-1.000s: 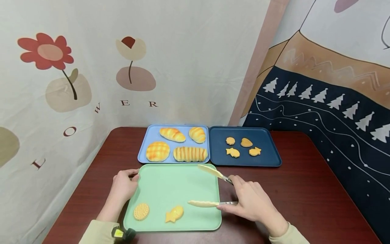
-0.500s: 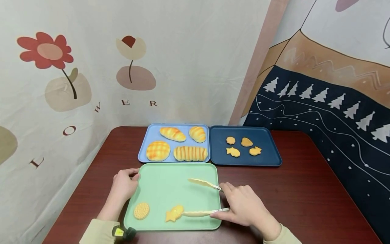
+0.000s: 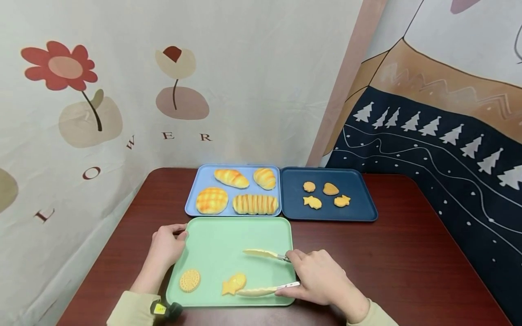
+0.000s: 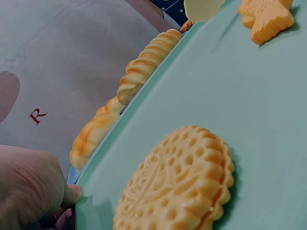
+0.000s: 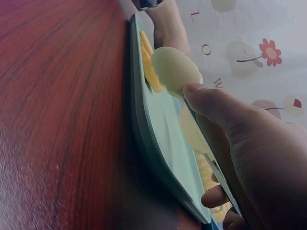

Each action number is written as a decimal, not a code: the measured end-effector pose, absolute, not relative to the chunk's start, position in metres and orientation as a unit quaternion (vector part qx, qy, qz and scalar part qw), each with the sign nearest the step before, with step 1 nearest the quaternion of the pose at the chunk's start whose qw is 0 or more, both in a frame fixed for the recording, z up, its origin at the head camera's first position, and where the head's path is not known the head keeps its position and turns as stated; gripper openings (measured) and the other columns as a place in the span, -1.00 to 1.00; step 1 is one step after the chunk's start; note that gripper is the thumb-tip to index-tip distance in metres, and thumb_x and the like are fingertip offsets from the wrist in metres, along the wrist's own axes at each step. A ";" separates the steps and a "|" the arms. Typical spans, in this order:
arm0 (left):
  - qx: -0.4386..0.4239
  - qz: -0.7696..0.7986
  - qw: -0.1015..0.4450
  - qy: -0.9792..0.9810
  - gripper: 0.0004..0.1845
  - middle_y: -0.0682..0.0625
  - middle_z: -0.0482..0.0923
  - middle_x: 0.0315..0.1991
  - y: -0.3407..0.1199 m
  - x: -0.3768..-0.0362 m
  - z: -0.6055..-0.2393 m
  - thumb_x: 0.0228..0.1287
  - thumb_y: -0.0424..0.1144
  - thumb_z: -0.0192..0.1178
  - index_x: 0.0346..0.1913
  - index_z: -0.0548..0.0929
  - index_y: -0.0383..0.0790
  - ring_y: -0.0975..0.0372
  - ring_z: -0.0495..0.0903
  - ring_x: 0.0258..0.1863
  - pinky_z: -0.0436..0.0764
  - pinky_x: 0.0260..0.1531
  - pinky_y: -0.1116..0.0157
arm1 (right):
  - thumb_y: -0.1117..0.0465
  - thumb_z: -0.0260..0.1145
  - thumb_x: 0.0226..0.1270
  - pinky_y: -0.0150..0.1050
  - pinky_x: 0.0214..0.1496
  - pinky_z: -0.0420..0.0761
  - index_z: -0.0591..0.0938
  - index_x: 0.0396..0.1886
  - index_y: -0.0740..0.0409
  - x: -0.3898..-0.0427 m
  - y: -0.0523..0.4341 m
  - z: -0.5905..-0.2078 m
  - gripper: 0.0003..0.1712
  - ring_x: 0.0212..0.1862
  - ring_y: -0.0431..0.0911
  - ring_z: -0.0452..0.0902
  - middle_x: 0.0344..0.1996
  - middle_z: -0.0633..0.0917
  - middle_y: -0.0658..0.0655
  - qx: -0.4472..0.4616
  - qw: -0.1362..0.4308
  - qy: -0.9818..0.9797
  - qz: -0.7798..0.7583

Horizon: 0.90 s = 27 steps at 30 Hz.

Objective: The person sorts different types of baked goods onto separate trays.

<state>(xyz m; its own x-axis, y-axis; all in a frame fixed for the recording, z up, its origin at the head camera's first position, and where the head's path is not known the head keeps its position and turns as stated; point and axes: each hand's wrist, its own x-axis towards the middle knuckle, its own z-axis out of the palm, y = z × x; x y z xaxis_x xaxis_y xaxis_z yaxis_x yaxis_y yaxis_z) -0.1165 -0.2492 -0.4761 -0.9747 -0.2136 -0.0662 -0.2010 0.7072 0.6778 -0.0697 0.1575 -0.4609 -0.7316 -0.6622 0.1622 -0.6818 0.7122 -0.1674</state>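
My right hand [image 3: 316, 278] grips a pair of cream-tipped tongs [image 3: 261, 273] over the green tray [image 3: 228, 240]. The tongs stand spread, the near tip beside a fish-shaped cookie [image 3: 233, 284] and the far tip above it. A round waffle cookie [image 3: 190, 280] lies at the tray's front left and fills the left wrist view [image 4: 180, 184]. My left hand [image 3: 167, 244] holds the tray's left edge [image 4: 81, 201], thumb on the rim. In the right wrist view my thumb presses a tong arm, and a tong tip [image 5: 175, 71] hangs over the tray [image 5: 158, 143].
Behind the green tray a light blue tray [image 3: 191, 206] carries several breads. To its right a dark blue tray [image 3: 359, 206] has several small cookies. All sit on a dark wooden table [image 3: 408, 253] walled by printed cloth at the back and right.
My right hand has drawn the tongs back toward me and to the left, lowering them from the tray's far right corner to either side of the fish cookie. The left hand stayed put.
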 end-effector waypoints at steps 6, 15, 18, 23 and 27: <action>0.110 -0.364 0.015 -0.925 -0.63 -0.41 0.66 0.15 -0.250 -0.118 -0.478 0.57 -0.34 0.18 0.28 0.67 -0.47 -0.22 0.59 0.13 0.65 -0.11 -0.02 | -0.65 0.14 0.31 -0.30 -0.57 0.39 0.68 0.00 0.03 -0.069 0.153 -0.464 -0.13 -0.67 -0.31 0.31 -0.44 0.64 -0.15 0.380 0.047 -0.918 0.107; 0.105 -0.359 0.023 -0.927 -0.65 -0.38 0.69 0.11 -0.252 -0.119 -0.481 0.56 -0.34 0.18 0.26 0.69 -0.45 -0.22 0.62 0.10 0.65 -0.14 -0.01 | -0.62 0.12 0.37 -0.32 -0.58 0.38 0.70 0.00 0.03 -0.070 0.148 -0.465 -0.16 -0.64 -0.34 0.29 -0.45 0.66 -0.15 0.388 0.020 -0.914 0.114; 0.107 -0.360 0.021 -0.927 -0.64 -0.38 0.69 0.12 -0.252 -0.118 -0.481 0.56 -0.34 0.18 0.27 0.69 -0.44 -0.24 0.60 0.13 0.64 -0.08 -0.06 | -0.60 0.12 0.39 -0.33 -0.59 0.35 0.71 -0.02 0.03 -0.069 0.147 -0.465 -0.19 -0.64 -0.34 0.26 -0.48 0.62 -0.18 0.391 0.020 -0.913 0.116; 0.109 -0.360 0.020 -0.926 -0.64 -0.38 0.68 0.13 -0.251 -0.118 -0.480 0.56 -0.34 0.18 0.28 0.68 -0.44 -0.24 0.59 0.14 0.63 -0.05 -0.08 | -0.57 0.11 0.42 -0.35 -0.60 0.30 0.70 -0.06 0.01 -0.069 0.145 -0.464 -0.23 -0.66 -0.34 0.21 -0.54 0.54 -0.23 0.392 0.010 -0.912 0.121; 0.110 -0.361 0.020 -0.926 -0.64 -0.39 0.68 0.14 -0.251 -0.118 -0.481 0.56 -0.34 0.18 0.28 0.68 -0.45 -0.23 0.60 0.13 0.64 -0.06 -0.07 | -0.55 0.13 0.43 -0.35 -0.61 0.26 0.70 -0.10 0.00 -0.069 0.144 -0.464 -0.26 -0.67 -0.34 0.18 -0.59 0.46 -0.26 0.392 0.005 -0.912 0.123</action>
<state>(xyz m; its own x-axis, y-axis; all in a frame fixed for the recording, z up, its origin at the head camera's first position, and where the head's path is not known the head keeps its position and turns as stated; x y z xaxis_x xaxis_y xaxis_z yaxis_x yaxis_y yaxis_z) -0.1183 -0.2511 -0.4806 -0.9749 -0.2186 -0.0416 -0.1891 0.7154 0.6727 -0.0686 0.1443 -0.4640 -0.6923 -0.7140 0.1047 -0.7163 0.6623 -0.2199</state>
